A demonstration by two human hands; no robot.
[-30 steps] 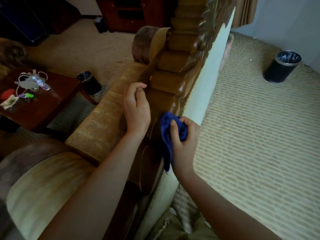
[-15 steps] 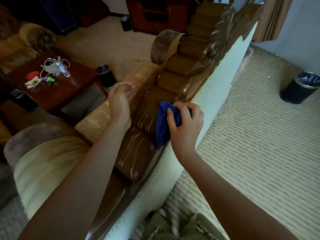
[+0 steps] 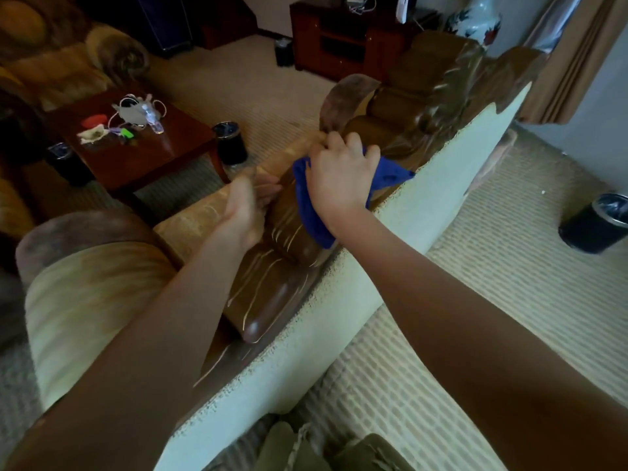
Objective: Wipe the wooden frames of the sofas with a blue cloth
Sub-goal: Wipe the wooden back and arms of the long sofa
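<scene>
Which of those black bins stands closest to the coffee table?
The bin at the coffee table's near corner. The others stand by the cabinet and on open carpet right.

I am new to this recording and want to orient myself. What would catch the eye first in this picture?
First the blue cloth, bright against the carved brown wooden frame along the sofa's top edge in the middle, pressed there by the right hand. The left hand is blurred, just left of the cloth by the frame. Farther left stands a dark red coffee table with small clutter.
</scene>
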